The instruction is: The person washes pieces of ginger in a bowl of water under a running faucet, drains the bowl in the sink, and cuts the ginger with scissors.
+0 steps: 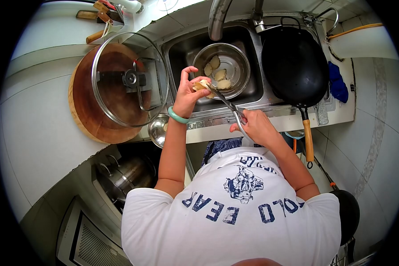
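My left hand (191,91) is closed on a pale, yellowish food piece (201,84) above the near left rim of a metal bowl (245,66). My right hand (258,126) is wrapped round the handles of metal scissors (235,113), whose blades reach up to the held piece. The bowl sits in the sink (178,49). Inside it lie several similar pale pieces (220,74). The exact contact between blades and food is too small to make out.
Left of the sink, a glass lid (115,116) rests over a round wooden board (82,93). A small metal bowl (157,131) is at the counter's front edge. A black wok (295,66) and a blue cloth (337,83) are on the right. The faucet (218,20) overhangs the sink.
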Action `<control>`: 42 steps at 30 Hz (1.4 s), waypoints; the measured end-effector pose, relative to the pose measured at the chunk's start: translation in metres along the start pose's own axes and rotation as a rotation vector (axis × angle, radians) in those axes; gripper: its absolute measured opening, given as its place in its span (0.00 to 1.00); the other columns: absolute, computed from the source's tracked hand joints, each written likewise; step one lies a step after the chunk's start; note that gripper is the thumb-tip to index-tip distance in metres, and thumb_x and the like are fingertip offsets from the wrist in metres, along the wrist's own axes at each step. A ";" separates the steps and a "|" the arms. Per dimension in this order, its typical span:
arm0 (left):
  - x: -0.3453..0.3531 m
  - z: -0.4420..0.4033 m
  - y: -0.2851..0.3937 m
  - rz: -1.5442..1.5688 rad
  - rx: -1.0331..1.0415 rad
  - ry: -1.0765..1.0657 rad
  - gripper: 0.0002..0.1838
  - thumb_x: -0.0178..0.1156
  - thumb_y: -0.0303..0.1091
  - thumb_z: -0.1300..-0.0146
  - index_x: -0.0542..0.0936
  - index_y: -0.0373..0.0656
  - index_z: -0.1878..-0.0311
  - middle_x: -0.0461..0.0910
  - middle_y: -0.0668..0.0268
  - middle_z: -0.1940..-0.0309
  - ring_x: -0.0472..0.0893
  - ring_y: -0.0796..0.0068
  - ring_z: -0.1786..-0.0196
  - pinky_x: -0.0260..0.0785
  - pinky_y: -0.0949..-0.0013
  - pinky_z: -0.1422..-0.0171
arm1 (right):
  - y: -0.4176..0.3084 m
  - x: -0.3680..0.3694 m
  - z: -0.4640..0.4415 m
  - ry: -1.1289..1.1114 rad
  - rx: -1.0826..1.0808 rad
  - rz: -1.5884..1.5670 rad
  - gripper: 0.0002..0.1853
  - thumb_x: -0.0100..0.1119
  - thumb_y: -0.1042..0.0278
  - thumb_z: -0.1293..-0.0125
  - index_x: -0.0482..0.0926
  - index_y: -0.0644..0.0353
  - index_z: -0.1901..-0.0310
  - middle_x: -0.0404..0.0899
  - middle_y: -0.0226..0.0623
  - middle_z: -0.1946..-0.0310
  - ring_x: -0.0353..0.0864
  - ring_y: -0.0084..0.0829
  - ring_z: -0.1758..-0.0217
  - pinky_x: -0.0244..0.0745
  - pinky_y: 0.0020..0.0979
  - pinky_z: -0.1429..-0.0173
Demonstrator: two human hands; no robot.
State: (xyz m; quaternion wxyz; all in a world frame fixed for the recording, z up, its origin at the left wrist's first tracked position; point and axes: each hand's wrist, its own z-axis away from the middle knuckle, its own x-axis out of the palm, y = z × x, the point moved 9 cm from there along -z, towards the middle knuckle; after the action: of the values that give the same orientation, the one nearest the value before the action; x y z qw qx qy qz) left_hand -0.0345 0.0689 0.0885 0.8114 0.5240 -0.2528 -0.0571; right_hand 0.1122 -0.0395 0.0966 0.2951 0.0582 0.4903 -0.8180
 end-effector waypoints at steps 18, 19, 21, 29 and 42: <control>0.003 0.002 0.007 0.040 0.072 0.017 0.25 0.54 0.19 0.41 0.55 0.45 0.45 0.73 0.60 0.58 0.75 0.72 0.54 0.70 0.70 0.47 | 0.003 -0.003 0.002 -0.031 0.030 -0.100 0.24 0.65 0.47 0.49 0.80 0.67 0.74 0.73 0.46 0.85 0.74 0.43 0.79 0.69 0.38 0.69; 0.005 0.002 0.008 0.039 0.072 0.015 0.25 0.54 0.19 0.41 0.55 0.45 0.45 0.73 0.60 0.58 0.75 0.72 0.54 0.70 0.70 0.47 | 0.003 -0.005 0.003 -0.038 0.053 -0.077 0.24 0.66 0.47 0.49 0.80 0.67 0.74 0.72 0.46 0.85 0.74 0.42 0.79 0.68 0.38 0.69; 0.009 0.003 0.018 -0.035 0.144 0.014 0.27 0.54 0.17 0.43 0.54 0.45 0.44 0.73 0.60 0.60 0.75 0.72 0.54 0.69 0.70 0.47 | 0.006 -0.003 0.004 -0.054 0.070 -0.091 0.25 0.66 0.47 0.49 0.78 0.67 0.75 0.72 0.45 0.85 0.73 0.41 0.79 0.68 0.37 0.69; 0.014 0.003 0.022 -0.084 0.204 -0.012 0.33 0.58 0.16 0.46 0.52 0.47 0.42 0.72 0.60 0.60 0.74 0.74 0.56 0.70 0.72 0.48 | 0.010 0.001 0.004 -0.089 0.088 -0.073 0.28 0.66 0.43 0.50 0.69 0.65 0.81 0.69 0.42 0.85 0.70 0.39 0.79 0.66 0.38 0.68; 0.015 0.005 0.019 -0.082 0.161 0.002 0.35 0.59 0.17 0.47 0.52 0.45 0.39 0.70 0.61 0.59 0.73 0.78 0.57 0.69 0.76 0.50 | 0.010 0.005 0.003 -0.089 0.041 -0.093 0.28 0.66 0.44 0.50 0.72 0.67 0.81 0.68 0.42 0.88 0.68 0.39 0.82 0.64 0.37 0.71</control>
State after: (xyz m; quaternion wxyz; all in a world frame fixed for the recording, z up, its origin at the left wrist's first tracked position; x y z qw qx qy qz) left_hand -0.0272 0.0675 0.1122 0.7637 0.5976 -0.2341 -0.0693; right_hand 0.1138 -0.0475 0.0879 0.2770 0.0049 0.4621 -0.8424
